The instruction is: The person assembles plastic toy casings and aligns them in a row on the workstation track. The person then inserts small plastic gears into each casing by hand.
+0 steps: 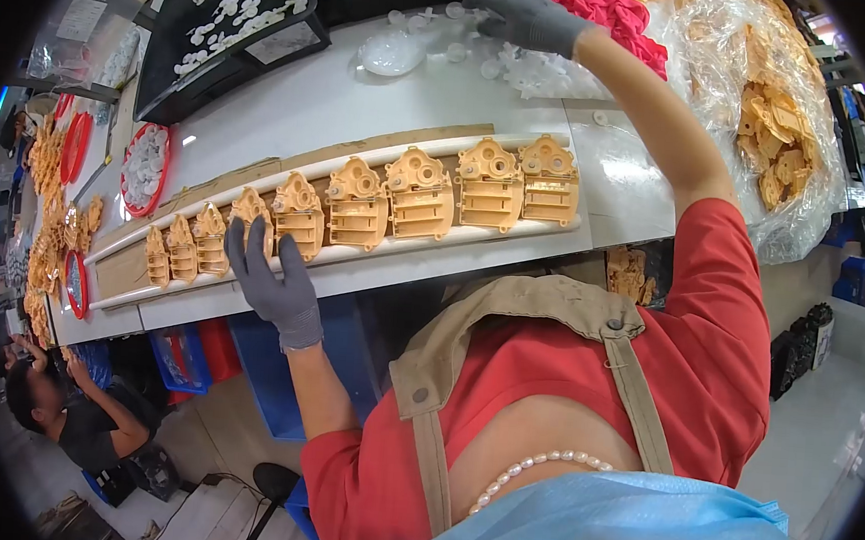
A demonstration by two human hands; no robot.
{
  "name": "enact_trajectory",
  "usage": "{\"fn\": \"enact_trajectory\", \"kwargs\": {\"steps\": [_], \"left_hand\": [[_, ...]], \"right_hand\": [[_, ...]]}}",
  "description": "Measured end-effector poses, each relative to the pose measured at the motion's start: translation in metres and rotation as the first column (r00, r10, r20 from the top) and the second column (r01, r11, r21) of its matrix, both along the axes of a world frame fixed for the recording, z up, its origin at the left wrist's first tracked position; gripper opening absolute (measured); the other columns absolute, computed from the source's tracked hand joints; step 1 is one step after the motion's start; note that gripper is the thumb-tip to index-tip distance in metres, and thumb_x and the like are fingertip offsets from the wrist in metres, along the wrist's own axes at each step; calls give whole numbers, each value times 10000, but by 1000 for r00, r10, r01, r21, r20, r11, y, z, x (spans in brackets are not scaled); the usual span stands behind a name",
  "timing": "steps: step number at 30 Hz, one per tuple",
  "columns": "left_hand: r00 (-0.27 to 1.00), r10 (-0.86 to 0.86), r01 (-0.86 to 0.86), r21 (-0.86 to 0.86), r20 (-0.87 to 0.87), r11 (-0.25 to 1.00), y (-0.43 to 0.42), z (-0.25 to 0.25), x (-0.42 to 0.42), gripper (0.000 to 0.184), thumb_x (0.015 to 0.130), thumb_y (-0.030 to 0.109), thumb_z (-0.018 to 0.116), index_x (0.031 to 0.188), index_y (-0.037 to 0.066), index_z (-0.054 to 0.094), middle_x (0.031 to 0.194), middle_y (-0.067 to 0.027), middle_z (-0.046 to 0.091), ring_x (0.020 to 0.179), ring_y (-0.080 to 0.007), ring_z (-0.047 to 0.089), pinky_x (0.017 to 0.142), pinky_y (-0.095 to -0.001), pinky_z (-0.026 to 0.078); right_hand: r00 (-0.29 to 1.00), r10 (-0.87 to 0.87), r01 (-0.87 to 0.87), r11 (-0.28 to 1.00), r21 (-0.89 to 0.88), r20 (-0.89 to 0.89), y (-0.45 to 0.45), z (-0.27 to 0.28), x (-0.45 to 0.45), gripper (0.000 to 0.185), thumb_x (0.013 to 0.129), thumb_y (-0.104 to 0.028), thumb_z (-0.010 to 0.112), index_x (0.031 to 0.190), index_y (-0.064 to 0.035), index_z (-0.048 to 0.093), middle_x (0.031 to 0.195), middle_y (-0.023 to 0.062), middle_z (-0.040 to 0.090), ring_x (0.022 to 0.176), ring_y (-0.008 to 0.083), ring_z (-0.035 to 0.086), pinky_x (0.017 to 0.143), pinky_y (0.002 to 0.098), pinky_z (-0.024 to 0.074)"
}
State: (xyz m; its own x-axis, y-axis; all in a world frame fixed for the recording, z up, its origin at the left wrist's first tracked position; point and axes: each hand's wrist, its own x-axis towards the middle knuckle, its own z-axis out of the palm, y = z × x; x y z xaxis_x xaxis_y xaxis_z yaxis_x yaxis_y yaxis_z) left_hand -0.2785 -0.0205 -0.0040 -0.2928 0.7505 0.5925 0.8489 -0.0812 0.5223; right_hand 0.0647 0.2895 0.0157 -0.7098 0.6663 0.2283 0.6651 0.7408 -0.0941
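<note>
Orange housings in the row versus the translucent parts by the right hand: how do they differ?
The orange housings are opaque; the translucent parts look whitish. The housings line up in a row; the translucent parts lie loosely scattered. The left hand is at the housings, the right hand by the translucent parts. Both share the white worktop.

The moulded plastic housings [421, 194] are plain orange-tan, the rails [465, 238] off-white, the bench [283, 119] white. Left glove [282, 295] and right glove [532, 21] are grey. The tray [215, 77] is black, the cloth [616, 17] crimson, the shirt [721, 300] red, the apron [541, 298] khaki, the mask [595, 527] light blue.
</note>
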Motion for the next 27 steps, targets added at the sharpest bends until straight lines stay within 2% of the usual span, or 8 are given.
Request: {"fn": "enact_trajectory", "kwargs": {"steps": [1,5,8,11,15,18,19,27], "left_hand": [[1000,-16,16,2,19,1000,4,1,6,342,850,30,621,1189,-17,604,1311,-212,518,1254,-383,480,1019,-452,415],[994,-101,101,11,51,995,10,4,24,323,839,32,630,1159,-8,629,1288,-192,551,1245,-374,490,1025,-442,409],[988,-135,135,9,80,991,13,-6,30,330,841,38,633,1168,-1,627,1281,-190,555,1236,-370,497,1027,-437,408],[971,-206,207,-2,120,978,13,-8,44,327,836,46,646,1160,4,635,1261,-186,565,1221,-359,507,1018,-427,417],[959,-255,259,-17,120,966,12,-6,58,328,826,70,676,1150,26,648,1247,-160,577,1224,-347,503,1009,-418,431],[954,-279,284,-30,111,958,11,-6,64,325,818,84,690,1138,42,655,1245,-145,582,1221,-355,504,1002,-421,437],[952,-291,295,-28,90,955,10,-6,65,322,817,87,692,1134,43,657,1243,-146,583,1217,-357,507,1000,-421,439],[951,-299,290,-107,-78,951,39,20,53,332,852,214,665,1157,85,643,1185,-156,618,1113,-326,588,934,-406,480]], "right_hand": [[991,-29,17,995,94,127,7,-9,7,554,813,-284,704,1312,-120,528,1163,160,604,1009,322,626,875,419,506],[767,-129,263,957,-125,628,-8,35,-8,1294,524,-719,769,1512,-94,214,1414,199,449,1259,318,486,1042,413,404],[866,-46,112,988,-103,497,29,-15,5,1036,623,-575,794,1439,-88,382,1316,211,535,1171,335,551,980,425,446],[904,-89,304,821,-483,418,-21,28,-30,598,750,-239,750,1299,-127,541,1292,158,523,1091,331,588,919,426,486],[945,-30,97,977,-191,326,-18,-14,-26,550,750,-162,736,1272,-140,566,1096,160,634,1005,300,631,878,394,497],[923,69,53,952,-302,379,-8,-8,-24,681,717,-371,778,1292,-85,552,1150,223,621,1044,368,607,890,442,483],[965,103,-11,935,-354,241,-13,-3,-21,397,770,-220,723,1130,-73,641,1013,225,655,942,386,631,805,460,500],[993,108,-84,933,-350,50,-25,4,-28,364,805,-241,672,1115,-52,642,955,204,678,888,369,647,795,449,504]]}}
